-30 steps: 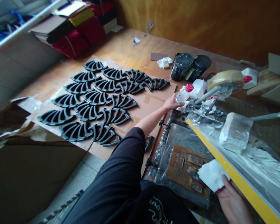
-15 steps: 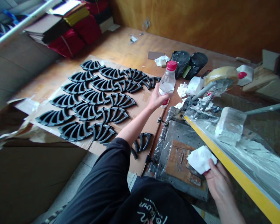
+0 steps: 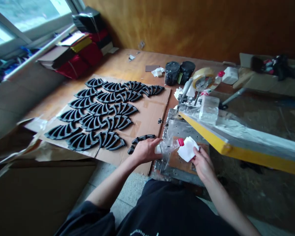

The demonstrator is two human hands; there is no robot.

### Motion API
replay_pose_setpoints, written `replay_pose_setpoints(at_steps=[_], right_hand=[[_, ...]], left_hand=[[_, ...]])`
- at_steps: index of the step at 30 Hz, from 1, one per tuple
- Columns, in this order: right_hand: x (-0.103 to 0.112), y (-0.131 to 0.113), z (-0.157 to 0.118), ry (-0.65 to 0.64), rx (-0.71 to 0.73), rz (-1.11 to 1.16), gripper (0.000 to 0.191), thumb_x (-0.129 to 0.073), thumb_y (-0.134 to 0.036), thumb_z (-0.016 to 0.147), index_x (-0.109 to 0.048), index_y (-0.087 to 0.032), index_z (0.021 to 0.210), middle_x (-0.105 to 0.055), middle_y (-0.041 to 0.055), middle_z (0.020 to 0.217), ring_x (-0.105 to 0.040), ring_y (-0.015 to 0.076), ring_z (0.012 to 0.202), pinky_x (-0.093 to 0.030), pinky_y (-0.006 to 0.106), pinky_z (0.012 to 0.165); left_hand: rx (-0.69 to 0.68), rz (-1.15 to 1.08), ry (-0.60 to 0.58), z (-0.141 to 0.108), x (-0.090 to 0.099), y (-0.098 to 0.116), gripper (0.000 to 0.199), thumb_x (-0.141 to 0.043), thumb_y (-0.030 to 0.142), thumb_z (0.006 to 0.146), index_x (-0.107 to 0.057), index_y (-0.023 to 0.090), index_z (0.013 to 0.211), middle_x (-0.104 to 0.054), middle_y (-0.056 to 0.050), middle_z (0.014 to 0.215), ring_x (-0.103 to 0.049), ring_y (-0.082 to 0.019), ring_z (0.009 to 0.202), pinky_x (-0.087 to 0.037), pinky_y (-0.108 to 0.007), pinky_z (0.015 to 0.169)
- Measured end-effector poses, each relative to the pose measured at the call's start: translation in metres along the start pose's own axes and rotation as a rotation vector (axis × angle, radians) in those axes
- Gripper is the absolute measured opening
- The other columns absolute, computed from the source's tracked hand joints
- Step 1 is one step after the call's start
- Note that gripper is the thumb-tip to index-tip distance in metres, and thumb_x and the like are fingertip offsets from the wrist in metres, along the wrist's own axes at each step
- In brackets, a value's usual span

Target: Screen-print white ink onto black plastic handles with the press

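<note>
My left hand (image 3: 147, 150) is wrapped round a clear plastic bottle (image 3: 169, 146) with a red cap, tipped nearly on its side. The cap points right and is at the edge of a folded white cloth or tissue (image 3: 187, 149); I cannot tell whether they touch. My right hand (image 3: 203, 163) pinches that white piece by its right edge. Both hands are above a metal plate (image 3: 175, 127) with a brown board (image 3: 174, 161) on it. Left of the bottle, several black curved parts (image 3: 144, 137) lie on a cardboard sheet (image 3: 147, 111).
A yellow-edged frame (image 3: 211, 137) slants up at the right, with a clear block (image 3: 209, 109) on it. Behind stand two black tubs (image 3: 172, 72) and a tape roll (image 3: 203, 79). Several rows of black curved parts (image 3: 88, 121) cover the cardboard. Red and black stacks (image 3: 73, 64) sit back left.
My left hand has brought the bottle from upright at the back down toward me and tipped it toward the right. The white piece has moved left to meet it. The camera view has shifted.
</note>
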State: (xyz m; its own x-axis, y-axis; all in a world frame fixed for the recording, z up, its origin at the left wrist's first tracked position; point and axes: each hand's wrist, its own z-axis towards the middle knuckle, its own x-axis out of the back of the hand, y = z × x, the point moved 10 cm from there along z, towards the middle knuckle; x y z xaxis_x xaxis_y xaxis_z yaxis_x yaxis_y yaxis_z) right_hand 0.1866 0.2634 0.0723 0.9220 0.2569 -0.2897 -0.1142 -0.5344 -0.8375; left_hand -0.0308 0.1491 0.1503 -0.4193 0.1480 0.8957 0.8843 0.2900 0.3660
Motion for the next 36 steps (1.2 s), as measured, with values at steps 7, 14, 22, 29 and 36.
replay_pose_setpoints(at_steps=[7,14,22,29,36], right_hand=[[0.01,0.008,-0.02,0.019,-0.06,0.145,0.053,-0.085,-0.045,0.061,-0.068,-0.022,0.106,-0.072,0.0032,0.102,-0.067,0.0186,0.084,-0.056,0.027,0.068],[0.028,0.006,-0.024,0.056,-0.07,0.243,0.053,-0.085,-0.05,0.06,-0.068,-0.022,0.102,-0.073,0.0039,0.095,-0.068,0.021,0.08,-0.055,0.029,0.062],[0.048,-0.005,-0.02,0.07,0.024,0.289,0.044,-0.08,-0.052,0.067,-0.066,-0.025,0.1,-0.073,0.0017,0.101,-0.068,0.0213,0.089,-0.055,0.029,0.065],[0.045,0.0,-0.021,0.062,-0.006,0.332,0.045,-0.082,-0.047,0.066,-0.067,-0.024,0.102,-0.073,0.0022,0.103,-0.068,0.0211,0.09,-0.057,0.03,0.068],[0.039,-0.007,-0.018,0.061,0.047,0.355,0.043,-0.079,-0.046,0.071,-0.068,-0.025,0.106,-0.071,0.0032,0.111,-0.066,0.0227,0.103,-0.057,0.032,0.076]], left_hand=[[-0.1,0.289,-0.059,-0.001,-0.003,0.054,0.049,-0.064,0.046,0.076,-0.056,0.031,0.121,-0.071,-0.005,0.102,-0.066,-0.03,0.097,-0.05,-0.036,0.07],[-0.125,0.382,-0.07,0.001,0.002,0.089,0.042,-0.062,0.047,0.078,-0.056,0.03,0.116,-0.07,-0.006,0.099,-0.065,-0.03,0.097,-0.048,-0.036,0.07],[-0.132,0.381,-0.132,-0.005,-0.009,0.1,0.041,-0.064,0.046,0.079,-0.055,0.031,0.117,-0.07,-0.007,0.103,-0.064,-0.03,0.099,-0.047,-0.035,0.07],[-0.163,0.393,-0.103,-0.004,-0.007,0.107,0.039,-0.063,0.046,0.079,-0.056,0.03,0.114,-0.07,-0.007,0.101,-0.064,-0.03,0.099,-0.048,-0.036,0.069],[-0.161,0.388,-0.108,-0.007,-0.008,0.095,0.038,-0.062,0.044,0.079,-0.056,0.03,0.114,-0.071,-0.006,0.099,-0.064,-0.029,0.098,-0.048,-0.035,0.068]])
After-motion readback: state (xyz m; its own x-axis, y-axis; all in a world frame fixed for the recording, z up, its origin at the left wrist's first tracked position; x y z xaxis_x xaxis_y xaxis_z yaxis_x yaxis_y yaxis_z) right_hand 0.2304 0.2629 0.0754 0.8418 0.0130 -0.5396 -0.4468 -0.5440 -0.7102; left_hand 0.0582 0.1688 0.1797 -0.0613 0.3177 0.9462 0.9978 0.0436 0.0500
